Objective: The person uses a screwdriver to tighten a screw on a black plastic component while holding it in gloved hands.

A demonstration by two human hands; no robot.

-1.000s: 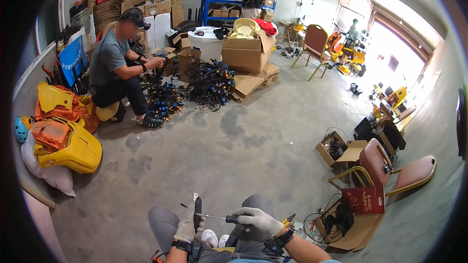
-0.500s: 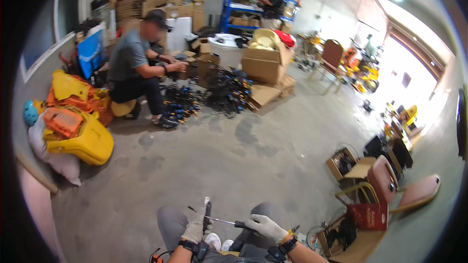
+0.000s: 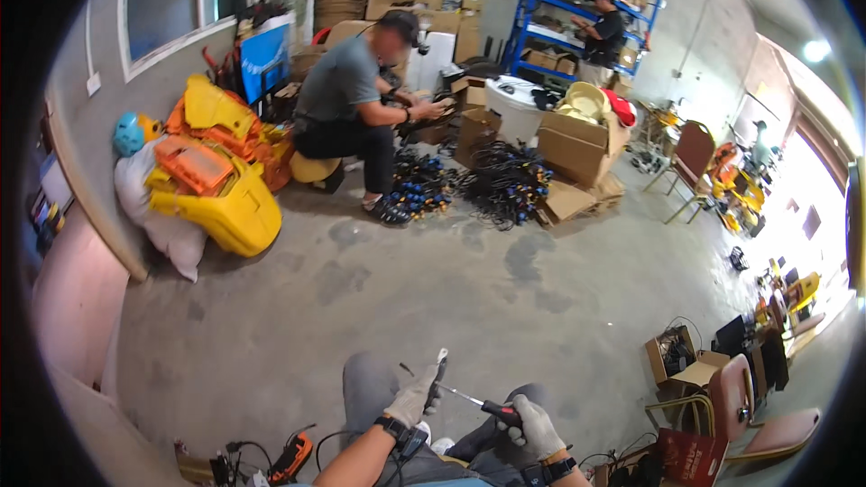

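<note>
My left hand (image 3: 417, 397), in a pale work glove, is closed around a slim dark object with a light-coloured end (image 3: 441, 360); its exact kind is too small to make out. A thin black cable end sticks out beside that hand. My right hand (image 3: 538, 431), gloved too, grips the black and red handle of a screwdriver (image 3: 499, 411). The screwdriver's metal shaft points left, and its tip reaches the dark object by my left fingers. Both hands are above my lap, between my knees.
At lower left lies an orange and black tool (image 3: 291, 458) beside black cables. Chairs (image 3: 732, 397) and open cardboard boxes (image 3: 675, 356) stand at right. Ahead, a seated person (image 3: 347, 95) works by heaped black cables (image 3: 505, 182); another stands at blue shelves (image 3: 541, 9). Yellow plastic shells (image 3: 236, 216) lie left.
The view has swung left, so the room appears shifted right. My right hand has turned on the screwdriver handle, showing its curled fingers. The left hand keeps its hold.
</note>
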